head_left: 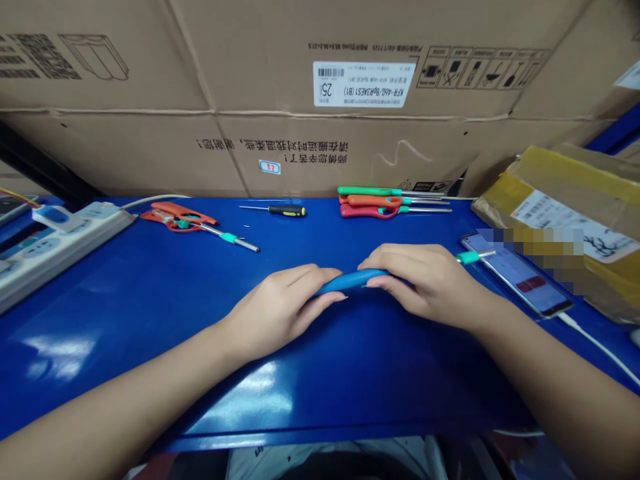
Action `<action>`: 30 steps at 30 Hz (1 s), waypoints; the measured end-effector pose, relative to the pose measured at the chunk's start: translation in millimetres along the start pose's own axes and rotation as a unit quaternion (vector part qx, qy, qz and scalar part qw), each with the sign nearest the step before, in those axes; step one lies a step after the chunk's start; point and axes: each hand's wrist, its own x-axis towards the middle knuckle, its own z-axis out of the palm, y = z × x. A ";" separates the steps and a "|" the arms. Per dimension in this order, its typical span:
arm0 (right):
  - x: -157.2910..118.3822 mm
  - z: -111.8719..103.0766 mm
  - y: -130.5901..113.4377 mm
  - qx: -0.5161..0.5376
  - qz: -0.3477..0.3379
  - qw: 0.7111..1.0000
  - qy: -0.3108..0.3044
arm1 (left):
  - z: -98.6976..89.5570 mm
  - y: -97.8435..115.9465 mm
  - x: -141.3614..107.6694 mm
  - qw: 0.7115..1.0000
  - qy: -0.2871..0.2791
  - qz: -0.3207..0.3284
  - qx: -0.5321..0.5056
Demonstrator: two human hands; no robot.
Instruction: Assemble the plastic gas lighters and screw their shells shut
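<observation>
Between both hands, just above the blue table point(165, 293), is a blue long-nosed gas lighter point(350, 283). My left hand point(285, 303) is closed around its left end. Closed over the other end is my right hand point(420, 280); the lighter's metal tube with a green collar point(467, 258) sticks out past it to the right. Much of the blue handle is hidden by my fingers. Farther back lie several gas lighters in a stack, one with an orange handle point(373, 200). An orange lighter with its casing apart point(183, 217) lies at the left.
A screwdriver point(286, 210) lies near the back of the table. At the left is a white power strip point(65, 230) with a plug in it. On the right, a phone point(520, 273) on a white cable rests by a taped box point(575, 200). A big carton point(280, 80) walls the back.
</observation>
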 end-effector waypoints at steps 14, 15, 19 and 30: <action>-1.1 2.8 17.8 -0.047 0.063 0.994 -0.072 | -6.0 -18.1 3.8 0.998 0.031 -0.009 0.056; -1.1 2.5 18.6 -0.042 0.070 0.994 -0.079 | -7.5 -19.0 4.3 0.997 0.032 -0.007 0.063; -0.9 -2.4 19.6 -0.008 0.072 0.993 -0.094 | -13.2 -20.2 7.9 0.998 0.031 -0.019 0.043; -2.0 -8.0 32.5 0.007 0.073 0.992 -0.101 | -12.2 -32.0 4.1 0.998 0.023 0.008 -0.049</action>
